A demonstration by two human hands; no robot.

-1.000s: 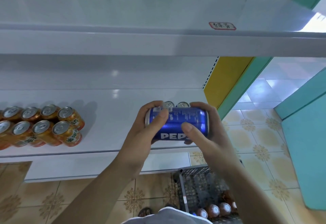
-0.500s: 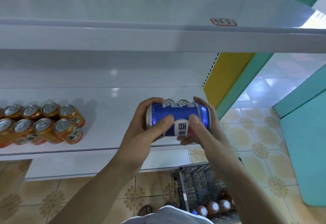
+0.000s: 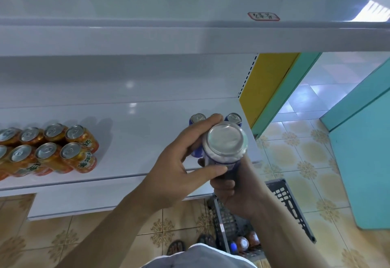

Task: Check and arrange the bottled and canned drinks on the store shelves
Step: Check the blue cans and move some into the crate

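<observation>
**Head view.** In the centre right of the frame we saw a blue aluminium drink can (image 3: 224, 144) held in the air above the front edge of the white metal shelf (image 3: 137, 137). It was tipped so that its plain, tabless silver end faced the camera. The left hand (image 3: 179, 170) pinched it near that end, fingers curled over the far side and thumb on the near side. The right hand (image 3: 229, 191) was wrapped round the body below.

Just behind the hands, two upright blue cans (image 3: 233, 118) stood at the shelf's right end. A block of orange cans (image 3: 50, 149) stood well apart at the left of the frame. A dark plastic basket (image 3: 283, 196) holding more drinks sat on the floor at lower right.

We judged the step to be inspection of the can's base. To do it well, we would hold the can firmly in both hands while reading any printed code. We would then turn it upright with the right hand, set it down just beside the two upright blue cans without knocking them, and face its label forward.
</observation>
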